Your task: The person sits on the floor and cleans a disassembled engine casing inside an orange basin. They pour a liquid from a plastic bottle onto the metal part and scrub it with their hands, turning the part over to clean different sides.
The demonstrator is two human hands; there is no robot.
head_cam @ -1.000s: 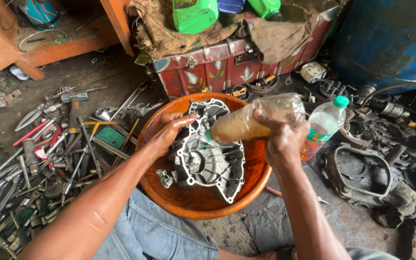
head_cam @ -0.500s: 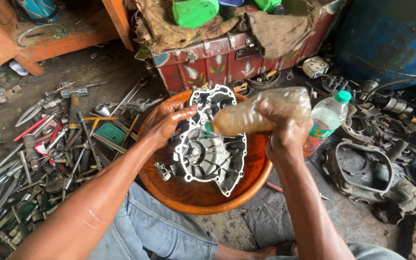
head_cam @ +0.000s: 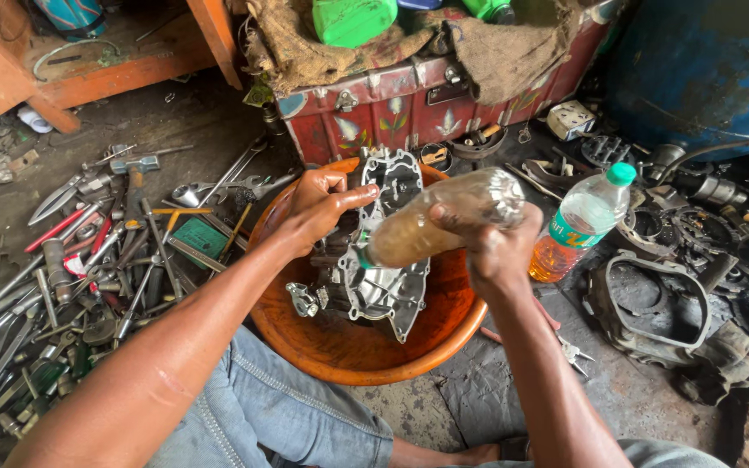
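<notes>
On the far left, a pile of grey metal hand tools (head_cam: 71, 260) is spread on the dirty floor. Next, the left hand (head_cam: 318, 208) is laid w/ fingers spread & curled on the top edge of the silver metal engine cover (head_cam: 374, 277), which is stood on edge inside the round orange plastic basin (head_cam: 348, 355). The cover is steadied that way, not gripped tight.

Over it, a clear plastic bottle w/ brown liquid (head_cam: 435, 221) is held tipped, mouth down toward the cover. It is wrapped tight by the right hand (head_cam: 496, 251). No stream can be made out, so if liquid is coming out can't be told.

The cover looks partly shiny, partly dirty, so the wash seems begun but not done.

To the right, a clear bottle w/ green cap & orange liquid (head_cam: 582, 221) is stood on the floor, near dark greasy engine parts (head_cam: 678, 303).
</notes>
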